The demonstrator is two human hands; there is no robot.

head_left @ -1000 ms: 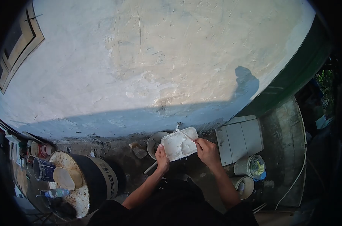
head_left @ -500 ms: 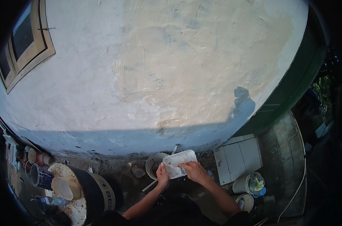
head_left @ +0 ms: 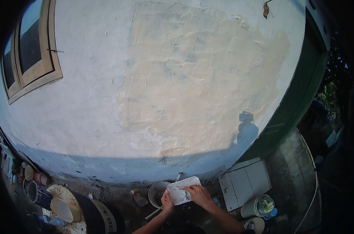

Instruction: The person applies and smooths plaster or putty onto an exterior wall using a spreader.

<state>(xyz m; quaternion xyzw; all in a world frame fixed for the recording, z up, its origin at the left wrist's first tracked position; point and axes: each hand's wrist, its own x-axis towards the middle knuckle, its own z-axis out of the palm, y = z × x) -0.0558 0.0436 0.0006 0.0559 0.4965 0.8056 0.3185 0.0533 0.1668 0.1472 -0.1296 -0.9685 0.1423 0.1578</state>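
A shallow white tray (head_left: 189,181) is held low in front of me, smeared inside with white paste (head_left: 179,197). My left hand (head_left: 167,202) is closed on its left edge, thumb up along the rim. Over the tray's right side lies my right hand (head_left: 200,195), fingers bent together and reaching inward. Whatever that hand grips is too small and hidden to make out. Ahead rises a white wall (head_left: 91,101) with a large, rough beige patch (head_left: 208,85) spread across it.
A round bucket (head_left: 157,191) stands behind the tray. At left, a rusty-topped drum (head_left: 78,201) carries containers. Pale tiles (head_left: 245,183) lean at right, near a bucket with green stuff (head_left: 251,208). A window (head_left: 30,50) is upper left, a green door (head_left: 282,105) right.
My view has tilted upward, so the wall's upper part shows more and the hands sit lower. Both hands remain at the tray, the right one slightly shifted over it.
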